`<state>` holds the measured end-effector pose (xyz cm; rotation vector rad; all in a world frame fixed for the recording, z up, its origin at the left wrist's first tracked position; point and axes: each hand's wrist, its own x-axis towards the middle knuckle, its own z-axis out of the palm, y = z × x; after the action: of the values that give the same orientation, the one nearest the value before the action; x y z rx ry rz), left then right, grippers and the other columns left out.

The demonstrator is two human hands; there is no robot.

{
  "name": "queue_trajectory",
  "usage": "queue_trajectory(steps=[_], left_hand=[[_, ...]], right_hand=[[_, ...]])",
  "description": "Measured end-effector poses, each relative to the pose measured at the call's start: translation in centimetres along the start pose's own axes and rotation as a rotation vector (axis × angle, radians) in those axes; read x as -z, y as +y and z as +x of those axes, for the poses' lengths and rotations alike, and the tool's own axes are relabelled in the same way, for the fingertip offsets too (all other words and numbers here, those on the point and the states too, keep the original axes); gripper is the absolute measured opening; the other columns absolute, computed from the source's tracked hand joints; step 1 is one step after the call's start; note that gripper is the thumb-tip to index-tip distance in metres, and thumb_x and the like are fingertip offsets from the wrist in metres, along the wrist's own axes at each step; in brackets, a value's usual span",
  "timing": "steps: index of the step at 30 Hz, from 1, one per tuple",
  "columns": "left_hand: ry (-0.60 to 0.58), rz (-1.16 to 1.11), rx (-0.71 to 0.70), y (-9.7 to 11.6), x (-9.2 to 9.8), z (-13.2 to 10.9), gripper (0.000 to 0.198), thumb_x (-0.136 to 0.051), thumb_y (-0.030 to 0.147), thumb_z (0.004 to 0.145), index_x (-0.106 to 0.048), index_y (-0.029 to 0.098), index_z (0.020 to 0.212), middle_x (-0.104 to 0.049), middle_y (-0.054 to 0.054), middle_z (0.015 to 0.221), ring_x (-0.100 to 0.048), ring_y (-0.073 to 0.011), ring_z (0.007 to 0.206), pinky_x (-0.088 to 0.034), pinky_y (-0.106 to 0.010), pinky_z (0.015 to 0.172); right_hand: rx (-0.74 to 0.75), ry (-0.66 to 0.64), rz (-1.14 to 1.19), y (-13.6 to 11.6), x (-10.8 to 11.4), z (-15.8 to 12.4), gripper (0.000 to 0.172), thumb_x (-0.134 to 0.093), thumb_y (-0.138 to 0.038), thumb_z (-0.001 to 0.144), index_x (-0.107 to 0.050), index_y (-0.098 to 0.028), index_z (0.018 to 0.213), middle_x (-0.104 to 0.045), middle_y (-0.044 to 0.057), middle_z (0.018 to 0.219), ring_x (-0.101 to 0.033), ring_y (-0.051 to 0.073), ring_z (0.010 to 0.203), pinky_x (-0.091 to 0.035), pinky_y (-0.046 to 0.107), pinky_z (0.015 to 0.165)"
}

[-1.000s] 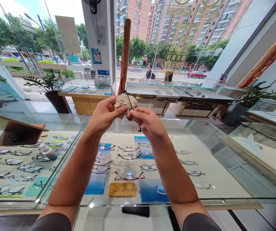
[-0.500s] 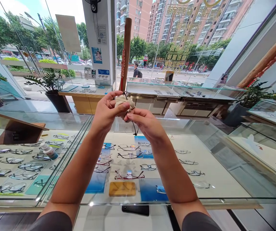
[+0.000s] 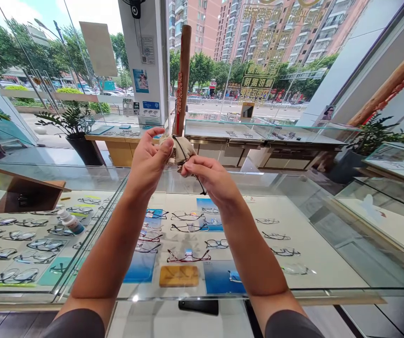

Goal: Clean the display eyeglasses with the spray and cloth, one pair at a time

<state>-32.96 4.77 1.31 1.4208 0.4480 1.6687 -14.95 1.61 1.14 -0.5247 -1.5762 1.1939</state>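
Note:
Both hands are raised above a glass display case. Between them is a crumpled beige lens cloth point(image 3: 181, 151), wrapped around part of a pair of thin dark-framed eyeglasses point(image 3: 199, 184). My left hand point(image 3: 150, 157) presses its thumb against the cloth, with its fingers spread upward. My right hand point(image 3: 207, 176) pinches the cloth and frame from the other side. One dark temple arm hangs below it. The lenses are hidden inside the cloth.
Below my hands, the glass display case point(image 3: 244, 293) holds rows of eyeglasses on a white base. A small lens-cleaner bottle point(image 3: 71, 222) lies inside at left. A wooden post point(image 3: 183, 80), further glass counters and potted plants stand beyond, before the shop windows.
My left hand has moved left, and its fingers have spread apart. The cloth and eyeglasses have shifted slightly left. The passer-by outside is no longer visible.

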Motion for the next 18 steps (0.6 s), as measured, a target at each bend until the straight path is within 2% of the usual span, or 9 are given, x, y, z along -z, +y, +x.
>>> queue_trajectory(steps=[5,10,13,18], left_hand=[[-0.076,-0.011,0.04,0.9,0.6,-0.2,0.071,-0.1,0.051,0.08,-0.056,0.028,0.13,-0.07,0.003,0.077,-0.072,-0.0164,0.065,-0.052,-0.027,0.062],[-0.107,-0.028,0.058,0.4,-0.4,-0.6,0.078,-0.106,0.043,0.071,-0.058,0.029,0.132,-0.074,0.002,0.085,-0.074,-0.0166,0.073,-0.055,-0.027,0.067],[-0.099,-0.085,0.07,-0.2,-1.8,-0.9,0.072,-0.107,0.045,0.068,-0.063,0.026,0.122,-0.074,0.002,0.087,-0.07,-0.0135,0.07,-0.056,-0.027,0.069],[-0.151,-0.093,0.112,-0.5,-3.1,-1.5,0.048,-0.101,0.055,0.076,-0.074,0.023,0.099,-0.07,0.001,0.08,-0.062,-0.012,0.065,-0.056,-0.029,0.068]], right_hand=[[-0.026,0.018,0.011,-0.8,0.1,-0.3,0.025,-0.081,-0.046,0.086,-0.076,-0.025,0.073,-0.069,0.003,0.085,-0.059,0.021,0.09,-0.049,0.039,0.098],[-0.036,0.025,0.046,-0.9,0.1,-0.4,0.028,-0.083,-0.049,0.086,-0.076,-0.025,0.073,-0.069,0.003,0.083,-0.059,0.021,0.089,-0.051,0.039,0.095],[-0.021,0.037,0.075,-0.8,0.2,-0.4,0.03,-0.084,-0.051,0.086,-0.076,-0.025,0.073,-0.068,0.003,0.082,-0.058,0.02,0.088,-0.051,0.038,0.093],[-0.038,0.035,0.075,-0.7,0.6,-0.5,0.033,-0.086,-0.055,0.084,-0.076,-0.025,0.074,-0.069,0.003,0.083,-0.059,0.02,0.088,-0.052,0.038,0.092]])
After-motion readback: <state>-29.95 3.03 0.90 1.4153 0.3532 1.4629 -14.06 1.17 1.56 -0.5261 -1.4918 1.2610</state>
